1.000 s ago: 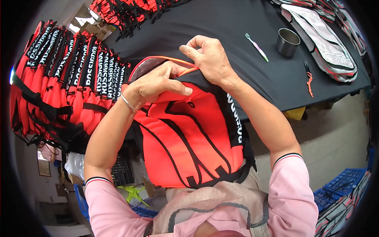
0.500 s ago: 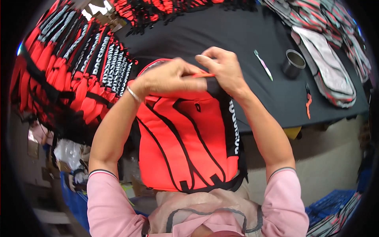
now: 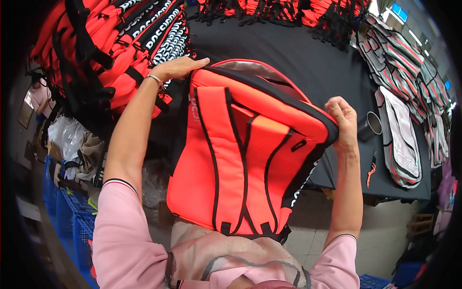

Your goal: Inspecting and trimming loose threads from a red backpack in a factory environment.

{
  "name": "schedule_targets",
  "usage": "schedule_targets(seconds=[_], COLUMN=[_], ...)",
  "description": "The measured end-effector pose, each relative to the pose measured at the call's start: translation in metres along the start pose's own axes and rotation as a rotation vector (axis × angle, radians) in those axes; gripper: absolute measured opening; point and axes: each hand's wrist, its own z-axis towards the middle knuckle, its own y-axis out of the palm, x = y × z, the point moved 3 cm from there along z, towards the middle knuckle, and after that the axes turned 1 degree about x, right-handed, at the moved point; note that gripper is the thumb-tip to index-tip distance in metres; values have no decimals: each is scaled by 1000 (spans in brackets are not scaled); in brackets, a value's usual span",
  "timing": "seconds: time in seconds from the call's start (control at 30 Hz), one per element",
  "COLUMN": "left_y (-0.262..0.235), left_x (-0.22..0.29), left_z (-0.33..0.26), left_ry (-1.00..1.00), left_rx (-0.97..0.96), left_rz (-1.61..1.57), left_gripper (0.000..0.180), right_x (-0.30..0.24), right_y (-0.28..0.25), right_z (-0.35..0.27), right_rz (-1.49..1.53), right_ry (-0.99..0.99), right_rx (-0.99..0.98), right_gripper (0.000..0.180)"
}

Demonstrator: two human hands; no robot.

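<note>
A bright red-orange backpack (image 3: 207,164) with black trim leans from my lap against the black table edge, its two padded shoulder straps (image 3: 219,144) facing up. Its top gapes behind the padded upper edge, and grey lining (image 3: 260,67) shows inside. At the upper left corner, my left hand (image 3: 178,68) holds the bag's edge, thumb side stretched toward the opening and the other fingers partly hidden. My right hand (image 3: 342,120) is closed around the rim of the opening at the upper right corner.
Stacked red and black bags (image 3: 120,62) crowd the left. On the black table (image 3: 317,72) stand a dark metal cup (image 3: 369,127), a small orange-handled tool (image 3: 371,174) and a grey bag piece (image 3: 400,139). Grey pieces (image 3: 402,62) pile up farther right; blue crates (image 3: 72,207) stand lower left.
My hands have parted from together at the bag's top to its two upper corners. The top now spreads wider, showing its lining. The toothbrush is out of sight, and the view has shifted.
</note>
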Motion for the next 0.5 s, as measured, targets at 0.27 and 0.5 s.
schedule_targets(seconds=[0.27, 0.5], left_y=[45, 65], left_x=[-9, 26], left_z=[-40, -74], left_ry=[352, 573], left_rx=[55, -203], left_rz=[-1199, -1293], left_gripper=[48, 51], right_x=[-31, -70], right_y=[-18, 172], right_z=[30, 44], right_rz=[-1003, -1065], right_ry=[-198, -547], right_rx=[192, -273], right_gripper=[22, 32])
